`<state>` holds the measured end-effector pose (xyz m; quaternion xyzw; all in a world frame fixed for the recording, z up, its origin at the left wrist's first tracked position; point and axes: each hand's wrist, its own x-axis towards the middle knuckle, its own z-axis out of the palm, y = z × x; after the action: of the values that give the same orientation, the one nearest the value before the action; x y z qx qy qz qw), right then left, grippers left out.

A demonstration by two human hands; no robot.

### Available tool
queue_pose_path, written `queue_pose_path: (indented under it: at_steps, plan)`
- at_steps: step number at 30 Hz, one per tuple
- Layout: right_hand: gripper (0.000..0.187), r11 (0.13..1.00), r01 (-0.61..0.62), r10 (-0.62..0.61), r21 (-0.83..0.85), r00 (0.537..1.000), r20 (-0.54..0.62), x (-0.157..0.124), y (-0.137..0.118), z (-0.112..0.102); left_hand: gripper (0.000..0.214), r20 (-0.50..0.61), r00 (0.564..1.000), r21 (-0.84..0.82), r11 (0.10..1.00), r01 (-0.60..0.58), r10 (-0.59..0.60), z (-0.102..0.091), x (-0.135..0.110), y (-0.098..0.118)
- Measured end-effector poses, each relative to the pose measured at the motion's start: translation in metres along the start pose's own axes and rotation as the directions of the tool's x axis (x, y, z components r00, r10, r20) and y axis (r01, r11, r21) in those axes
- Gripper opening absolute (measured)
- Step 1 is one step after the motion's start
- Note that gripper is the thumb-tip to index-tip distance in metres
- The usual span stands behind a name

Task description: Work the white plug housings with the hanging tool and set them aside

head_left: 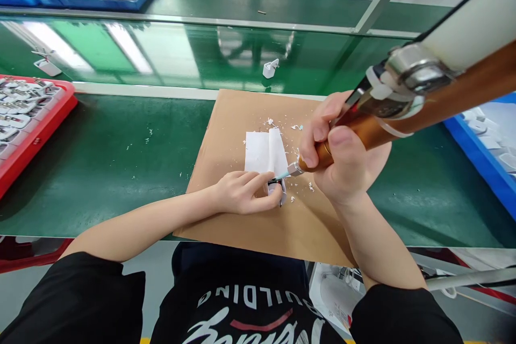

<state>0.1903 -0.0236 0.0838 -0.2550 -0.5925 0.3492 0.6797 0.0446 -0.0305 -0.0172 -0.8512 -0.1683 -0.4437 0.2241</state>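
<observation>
My left hand (245, 193) lies on the cardboard sheet (237, 113), its thumb and forefinger pinching a small white charger housing (284, 192). Dark parts show inside the housing, though the fingers cover much of it. My right hand (355, 166) is wrapped round an orange-brown glue dispenser (387, 134) with a metal lever on top, tilted down to the left. Its pale-blue nozzle (284, 175) reaches the housing's opening; whether it touches I cannot tell. Just beyond the fingers lies a white paper (257, 153) with a rolled or folded strip, and white scraps are scattered round it.
A red tray (66, 98) of white plug parts stands at left, a blue tray (470, 140) of white housings at right. More blue trays (133, 4) sit on the back shelf. A single white plug (269, 69) stands on the green surface behind the cardboard, another (48, 67) far left.
</observation>
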Motion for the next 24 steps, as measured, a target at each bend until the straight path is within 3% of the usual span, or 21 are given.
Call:
queue_pose_path:
  at_steps: [4, 9, 16, 24]
  plan:
    - [0.023, 0.999, -0.017, 0.016, -0.03, 1.0, -0.015, -0.001, 0.0, -0.001, 0.012, 0.016, 1.0, 0.001, 1.0, 0.006, -0.006, 0.001, -0.005, 0.0]
    - [0.026, 0.998, -0.042, 0.042, -0.04, 0.999, -0.012, -0.001, -0.001, -0.001, 0.019, 0.17, 0.985, -0.032, 0.999, 0.044, -0.038, 0.002, -0.011, 0.0]
    - [0.032, 0.996, -0.068, 0.066, -0.055, 0.997, -0.031, 0.001, -0.001, -0.002, 0.018, 0.071, 0.997, 0.0, 1.0, 0.014, -0.014, 0.001, -0.008, 0.0]
    - [0.03, 0.999, -0.048, 0.047, -0.026, 0.997, -0.055, 0.002, 0.001, -0.002, 0.017, 0.11, 0.994, 0.008, 1.0, 0.018, -0.019, 0.004, -0.011, 0.0]
